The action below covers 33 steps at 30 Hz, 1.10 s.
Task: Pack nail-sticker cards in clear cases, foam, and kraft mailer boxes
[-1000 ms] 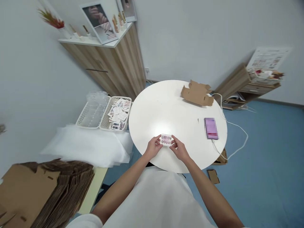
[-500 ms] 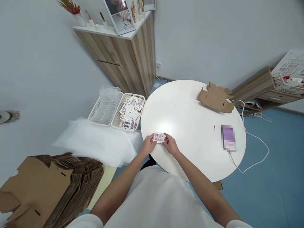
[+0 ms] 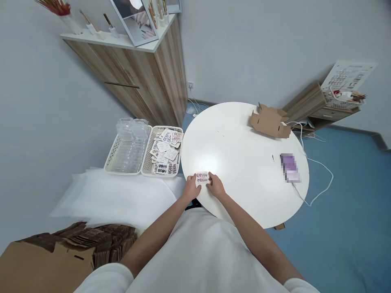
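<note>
Between my two hands, over the near left part of the round white table (image 3: 241, 191), is a small card of press-on nails (image 3: 202, 177), with two rows of pinkish nails facing up. My left hand (image 3: 191, 188) grips its left edge, thumb below and fingers above. At the right edge, my right hand (image 3: 216, 186) pinches it the same way. Left of the table, a white basket (image 3: 146, 163) holds more nail cards (image 3: 166, 148) in a loose heap. Beside it, another basket (image 3: 110, 156) holds clear plastic boxes (image 3: 130, 142).
A partly folded cardboard box (image 3: 270, 121) lies at the table's far right. Nearer is a blurred purple device (image 3: 290, 167) with a white cable (image 3: 331, 177). White foam sheets (image 3: 116, 199) and stacked flat cardboard (image 3: 45, 260) fill the lower left. A wood cabinet (image 3: 140, 85) stands behind the baskets.
The camera view has shifted a little. Both hands still hold the nail card, which now lies flatter, and the right fingers have moved slightly along its edge.
</note>
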Motion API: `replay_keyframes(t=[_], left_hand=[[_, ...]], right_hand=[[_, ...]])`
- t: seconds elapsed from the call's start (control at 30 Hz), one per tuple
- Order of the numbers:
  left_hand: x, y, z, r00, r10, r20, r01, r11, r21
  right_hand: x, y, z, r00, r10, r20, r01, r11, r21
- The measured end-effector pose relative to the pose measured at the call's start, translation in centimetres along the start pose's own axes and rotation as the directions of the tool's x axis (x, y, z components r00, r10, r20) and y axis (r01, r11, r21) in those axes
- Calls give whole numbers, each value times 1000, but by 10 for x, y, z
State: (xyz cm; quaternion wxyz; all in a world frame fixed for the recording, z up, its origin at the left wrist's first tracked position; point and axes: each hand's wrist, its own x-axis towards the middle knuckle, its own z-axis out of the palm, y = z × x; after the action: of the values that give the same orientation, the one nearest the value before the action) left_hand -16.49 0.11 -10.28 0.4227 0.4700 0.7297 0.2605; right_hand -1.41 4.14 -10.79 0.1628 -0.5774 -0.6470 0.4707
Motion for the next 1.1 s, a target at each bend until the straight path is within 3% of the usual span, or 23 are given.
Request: replay_keyframes(t=[0.17,0.27,0.5,0.9,1.1], left_hand=[[-14,-4,5,994,-106,29,110,959,-263],[-18,-6,10,992,-113,57,126,927,-354],[-8,-10,10,995,-91,41,100,906,-412],[29,-1,-12,996,-85,23,86,896,-436],[33,-4,-13,999,-40,6,38,899,-436]], right_hand=[[-22,-1,2,990,139,-21,-123,928,350],[-28,-6,10,985,173,-6,-152,883,443],[-21,-21,25,982,186,-35,-152,887,435],[14,-31,29,984,169,-59,-128,893,432],[18,-32,27,986,155,-55,-116,890,441]])
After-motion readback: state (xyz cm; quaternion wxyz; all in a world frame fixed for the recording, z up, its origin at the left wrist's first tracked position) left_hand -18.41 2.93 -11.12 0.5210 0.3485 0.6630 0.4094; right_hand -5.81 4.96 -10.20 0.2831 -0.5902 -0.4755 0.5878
